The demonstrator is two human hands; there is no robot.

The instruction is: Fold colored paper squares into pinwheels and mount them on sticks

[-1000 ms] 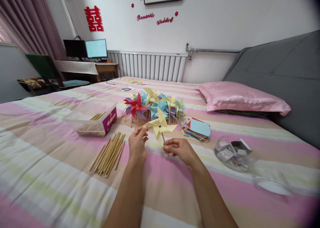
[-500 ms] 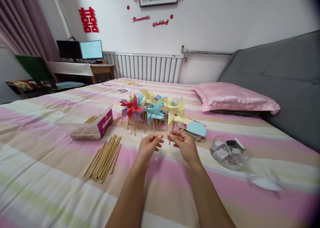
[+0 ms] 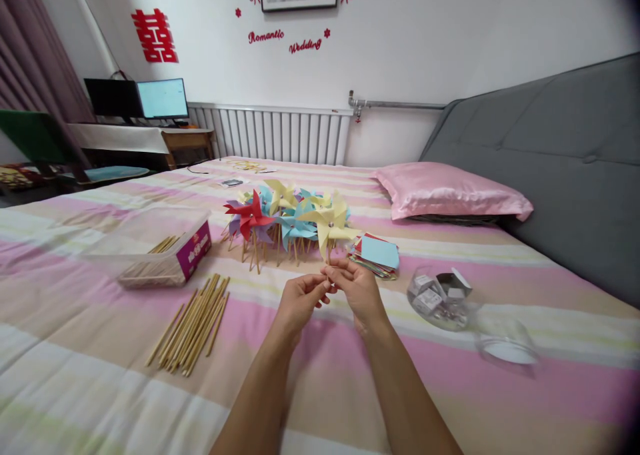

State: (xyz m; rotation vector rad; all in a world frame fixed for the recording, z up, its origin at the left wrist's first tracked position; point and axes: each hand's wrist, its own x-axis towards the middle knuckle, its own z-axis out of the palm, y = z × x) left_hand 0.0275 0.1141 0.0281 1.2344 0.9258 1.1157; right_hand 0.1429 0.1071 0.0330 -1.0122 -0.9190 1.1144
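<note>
My right hand (image 3: 356,290) pinches the thin stick of a pale yellow paper pinwheel (image 3: 331,223), whose head stands upright above the fingers. My left hand (image 3: 301,302) has its thumb and forefinger closed at the stick's lower end, touching the right fingertips. The end of the stick is hidden between the fingers. Just behind stands a cluster of finished pinwheels, among them a red pinwheel (image 3: 250,216) and a blue pinwheel (image 3: 296,227). To the right of the cluster lies a stack of coloured paper (image 3: 380,252).
Loose sticks (image 3: 193,325) lie at the left near a clear plastic box (image 3: 195,248) with more sticks inside. At the right sit a clear round tub (image 3: 440,302) of small packets and another clear container (image 3: 507,342). A pink pillow (image 3: 450,192) rests by the grey headboard (image 3: 550,135).
My left hand has come over to meet the right, its fingers closing at the stick. The yellow pinwheel sits slightly lower against the cluster. The whole view has shifted to the right.
</note>
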